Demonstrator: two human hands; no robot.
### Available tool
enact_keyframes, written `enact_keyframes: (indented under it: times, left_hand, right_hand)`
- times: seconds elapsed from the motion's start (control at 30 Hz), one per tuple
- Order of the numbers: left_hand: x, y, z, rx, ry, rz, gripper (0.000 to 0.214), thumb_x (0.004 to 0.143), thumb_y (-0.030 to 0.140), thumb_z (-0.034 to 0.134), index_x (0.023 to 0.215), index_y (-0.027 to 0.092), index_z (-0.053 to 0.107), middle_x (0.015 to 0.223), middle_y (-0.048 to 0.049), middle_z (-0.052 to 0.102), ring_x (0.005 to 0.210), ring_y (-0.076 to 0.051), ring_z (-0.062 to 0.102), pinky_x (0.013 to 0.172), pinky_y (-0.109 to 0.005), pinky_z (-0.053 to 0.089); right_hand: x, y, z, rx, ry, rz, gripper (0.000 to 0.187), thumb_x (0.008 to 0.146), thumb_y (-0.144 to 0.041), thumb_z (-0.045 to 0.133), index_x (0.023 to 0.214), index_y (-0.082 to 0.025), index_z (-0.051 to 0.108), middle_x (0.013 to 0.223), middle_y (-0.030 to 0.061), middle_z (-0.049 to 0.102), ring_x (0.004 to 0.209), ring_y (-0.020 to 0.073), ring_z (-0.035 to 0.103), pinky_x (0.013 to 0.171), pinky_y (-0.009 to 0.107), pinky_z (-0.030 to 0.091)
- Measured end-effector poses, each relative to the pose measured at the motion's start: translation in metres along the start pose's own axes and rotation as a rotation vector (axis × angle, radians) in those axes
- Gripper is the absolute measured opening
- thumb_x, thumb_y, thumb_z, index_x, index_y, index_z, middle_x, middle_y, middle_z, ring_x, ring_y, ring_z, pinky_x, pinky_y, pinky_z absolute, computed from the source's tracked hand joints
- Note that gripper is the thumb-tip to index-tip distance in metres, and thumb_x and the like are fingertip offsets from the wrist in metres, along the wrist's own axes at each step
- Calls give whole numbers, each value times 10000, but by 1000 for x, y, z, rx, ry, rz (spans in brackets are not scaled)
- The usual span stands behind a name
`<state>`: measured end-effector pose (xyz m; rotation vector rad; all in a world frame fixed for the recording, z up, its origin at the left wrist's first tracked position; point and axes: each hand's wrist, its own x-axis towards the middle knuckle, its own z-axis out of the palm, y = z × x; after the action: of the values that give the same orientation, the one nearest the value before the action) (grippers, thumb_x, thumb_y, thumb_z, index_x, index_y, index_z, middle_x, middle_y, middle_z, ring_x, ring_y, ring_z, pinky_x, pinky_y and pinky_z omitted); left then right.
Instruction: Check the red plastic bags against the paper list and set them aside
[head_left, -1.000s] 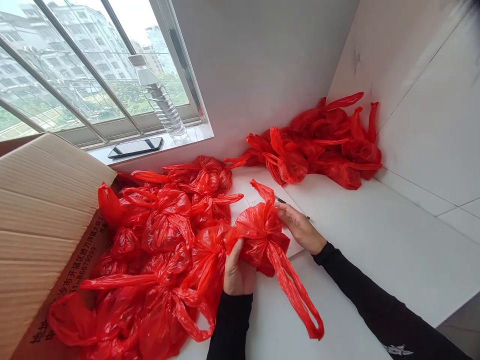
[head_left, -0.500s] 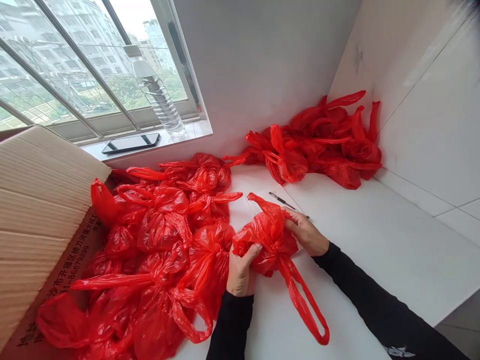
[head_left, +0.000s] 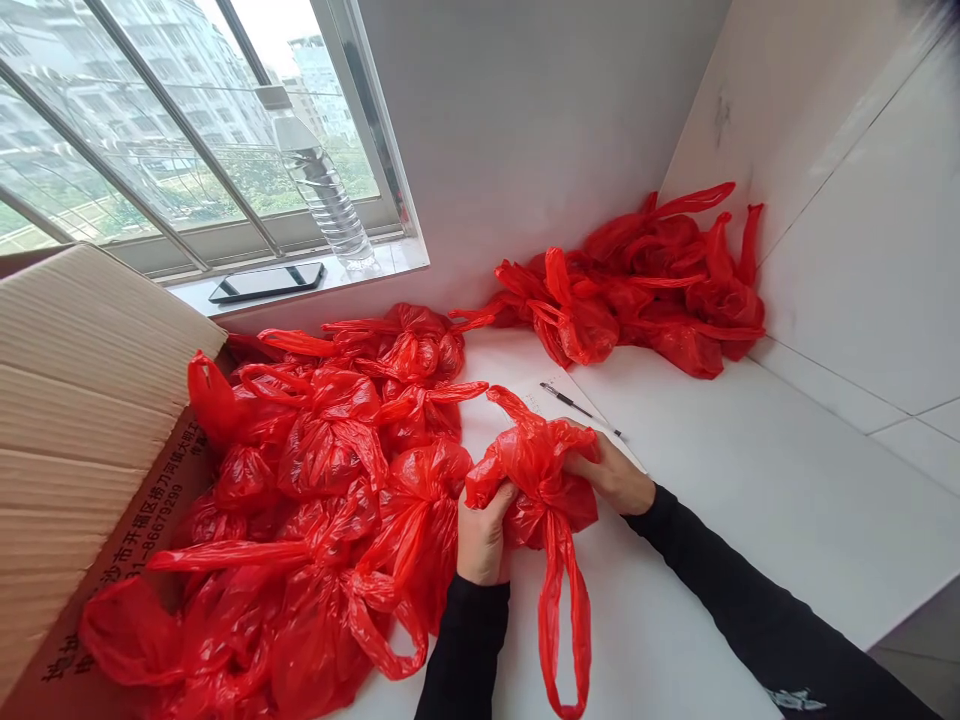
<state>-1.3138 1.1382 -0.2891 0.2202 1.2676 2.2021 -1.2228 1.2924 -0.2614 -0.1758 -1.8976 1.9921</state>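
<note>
A knotted red plastic bag (head_left: 536, 465) is held between my two hands, just above the white tabletop (head_left: 750, 470). My left hand (head_left: 484, 530) grips its left side, with the thumb on top. On the right side, the fingers of my right hand (head_left: 611, 470) close round the bag and are partly hidden by it. One long handle loop hangs from the knot toward me, and another sticks up at the back. What the bag contains cannot be made out. Close to my left hand lies a pile of similar tied red bags (head_left: 330, 470).
An open cardboard box (head_left: 90, 370) stands at the left edge. Behind my right hand a black pen (head_left: 574, 402) lies on white paper. A second heap of red bags (head_left: 645, 290) fills the back corner. A water bottle (head_left: 326, 195) and a phone (head_left: 266, 283) rest on the windowsill.
The bag has turned slightly in my hands, and its hanging handle loop has swung left to point straight down. My right hand has shifted its hold a little. The piles stay as they were.
</note>
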Motion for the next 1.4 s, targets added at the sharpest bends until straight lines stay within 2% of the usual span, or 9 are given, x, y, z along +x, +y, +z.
enact_keyframes:
  times: [0.2,0.27,0.4,0.53,0.73,0.97,1.13,1.27,1.4]
  left_hand:
    - [1,-3,-4,12,4,-5,284,688,297,859,936,196,763,969,-39,765,925,-244,685,916,-360,493]
    - [2,-5,-5,7,15,4,287,686,296,862,938,197,765,980,-40,766,929,-244,686,925,-364,491]
    - [2,-5,-3,46,18,39,297,688,273,864,956,190,767,968,-44,769,918,-243,689,915,-363,500]
    - [-3,5,6,65,-55,18,339,669,254,869,979,170,761,967,-71,768,945,-274,696,905,-381,525]
    - [-6,11,15,-57,-59,-28,305,798,324,780,1067,180,762,1115,-86,758,1139,-303,658,980,-401,526]
    - [-2,4,12,-66,-8,-44,263,806,324,788,1027,183,770,1068,-68,775,1170,-298,652,1023,-400,511]
    - [-1,13,13,-239,54,-28,324,866,348,725,1166,226,719,1214,-55,736,1258,-266,605,1092,-397,464]
    - [-3,20,13,-323,123,11,411,826,253,749,1232,260,684,1209,-42,738,1271,-260,599,1108,-402,452]
    - [-6,17,12,-224,39,-26,441,736,174,803,1161,238,701,1114,-44,758,1177,-279,658,1017,-395,523]
  right_hand:
    - [-1,-1,-1,-7,51,-29,228,926,-422,637,907,-200,682,887,32,659,833,205,581,788,321,480]
    - [-2,-1,-1,29,71,-12,237,918,-427,629,981,-207,688,894,33,663,832,210,593,797,328,485]
    - [-2,-2,0,129,46,56,445,880,-488,658,1233,-221,612,935,46,689,875,237,637,844,363,513]
    - [-1,-1,3,111,61,80,309,860,-439,732,1041,-195,675,876,29,678,808,197,632,778,319,510]
    - [1,7,1,193,163,74,239,846,-395,747,804,-198,619,717,-25,592,652,137,539,642,262,439]
    - [2,10,1,240,175,97,246,863,-351,698,1073,-231,649,862,1,697,726,162,620,726,282,496]
    - [2,4,2,191,109,75,339,924,-433,633,1204,-241,629,1128,53,709,1010,223,663,932,350,517]
    - [3,4,2,157,-5,58,405,887,-429,704,1220,-215,619,1197,75,690,1128,257,636,1015,403,491]
    - [4,11,-1,112,59,39,360,875,-428,726,1152,-214,643,1160,67,705,1091,253,643,996,391,494]
